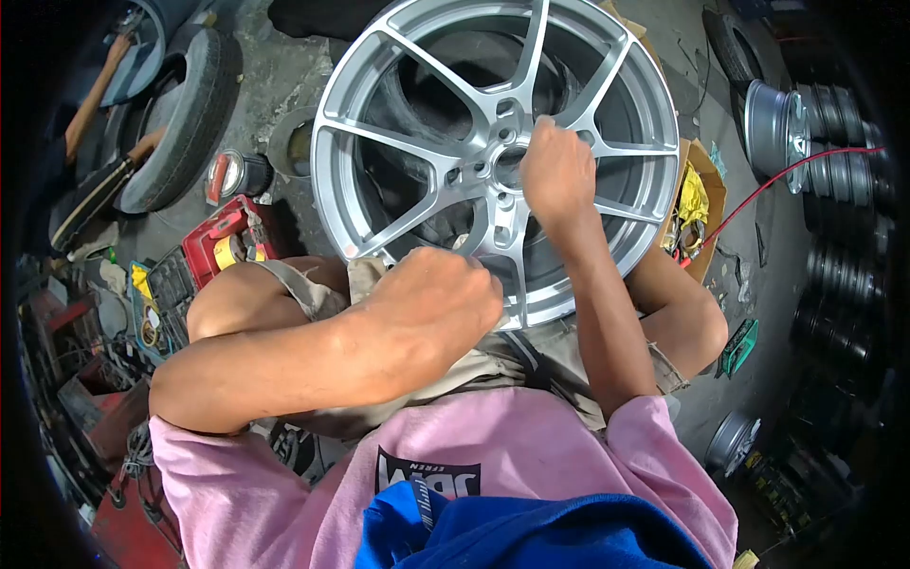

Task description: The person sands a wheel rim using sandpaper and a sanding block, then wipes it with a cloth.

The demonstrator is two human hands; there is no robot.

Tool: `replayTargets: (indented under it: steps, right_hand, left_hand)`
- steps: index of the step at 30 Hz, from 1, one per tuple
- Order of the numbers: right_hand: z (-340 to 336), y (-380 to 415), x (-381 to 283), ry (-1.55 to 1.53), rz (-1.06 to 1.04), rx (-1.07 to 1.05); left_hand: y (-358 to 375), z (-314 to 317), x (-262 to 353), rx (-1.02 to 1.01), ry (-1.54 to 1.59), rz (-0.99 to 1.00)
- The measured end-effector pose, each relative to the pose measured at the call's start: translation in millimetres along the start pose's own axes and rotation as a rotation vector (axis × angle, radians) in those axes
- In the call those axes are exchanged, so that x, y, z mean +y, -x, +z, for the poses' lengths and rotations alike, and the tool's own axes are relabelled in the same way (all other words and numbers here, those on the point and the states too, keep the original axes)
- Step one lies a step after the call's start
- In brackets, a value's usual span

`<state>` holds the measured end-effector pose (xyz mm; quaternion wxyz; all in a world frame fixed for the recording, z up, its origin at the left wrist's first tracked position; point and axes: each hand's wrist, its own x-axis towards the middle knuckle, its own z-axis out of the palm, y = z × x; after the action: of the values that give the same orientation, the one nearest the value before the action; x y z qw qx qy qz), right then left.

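Note:
A silver multi-spoke car wheel rim (420,59) lies in front of my crossed legs, its face turned up toward me. My right hand (559,175) is closed in a fist right beside the hub, over the spokes. What it holds, if anything, is hidden under the fingers. My left hand (438,296) is also closed, at the near edge of the wheel by a lower spoke. Its fingers curl away from view, so I cannot see whether they grip the wheel or something small.
A tire (185,119) stands at the left near another person's arm (92,95). A red toolbox (213,237) and a can (248,175) sit left of the wheel. On the right are a cardboard box (709,194), a red hose (773,177) and stacked rims (839,175).

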<state>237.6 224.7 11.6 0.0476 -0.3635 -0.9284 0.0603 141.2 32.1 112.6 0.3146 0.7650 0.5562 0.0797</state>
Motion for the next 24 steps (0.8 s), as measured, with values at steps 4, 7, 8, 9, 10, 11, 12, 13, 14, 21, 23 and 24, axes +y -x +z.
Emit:
replayTargets:
  steps: [4, 7, 8, 9, 10, 11, 12, 13, 14, 21, 23, 24]
  right_hand:
    - [0.6, -2.7, 5.0, -0.032, 0.052, -0.081]
    - [-30.3, -1.4, 27.5, -0.141, -0.190, -0.091]
    - [-40.4, -5.8, 34.2, -0.137, -0.200, -0.094]
    - [-49.6, -9.2, 40.2, -0.202, -0.100, -0.029]
    - [-54.4, -10.8, 45.3, -0.268, 0.003, 0.038]
    - [-55.2, -12.2, 50.1, -0.267, 0.001, 0.037]
    - [-55.3, -15.1, 54.8, -0.207, -0.096, 0.038]
    - [-55.3, -19.0, 58.9, -0.145, -0.193, 0.040]
    - [-53.0, -22.6, 62.2, -0.142, -0.198, 0.042]
    - [-25.5, -40.3, 58.2, 0.180, -0.485, -0.160]
    - [-22.8, -40.9, 55.6, 0.201, -0.563, -0.216]
    - [-25.9, -39.6, 56.1, 0.202, -0.562, -0.213]
  left_hand:
    - [1.3, 0.8, 1.8, -0.039, 0.015, -0.016]
    - [3.8, 8.5, 0.5, 0.010, 0.018, -0.004]
    - [5.4, 8.2, -0.3, 0.019, 0.023, -0.009]
    - [8.1, 7.0, -0.8, 0.041, 0.018, 0.030]
    - [10.2, 6.6, -1.1, 0.060, 0.010, 0.071]
    - [9.8, 6.9, -0.8, 0.063, 0.012, 0.069]
    - [7.8, 6.3, -0.2, 0.019, 0.027, 0.054]
    - [6.5, 5.6, 0.2, -0.022, 0.040, 0.039]
    - [7.9, 5.8, -0.4, -0.016, 0.039, 0.037]
    - [4.5, 18.0, -3.2, 0.081, -0.037, 0.089]
    - [-2.3, 21.8, -4.6, -0.012, -0.082, 0.013]
    - [-2.8, 23.0, -6.3, 0.014, -0.103, 0.023]
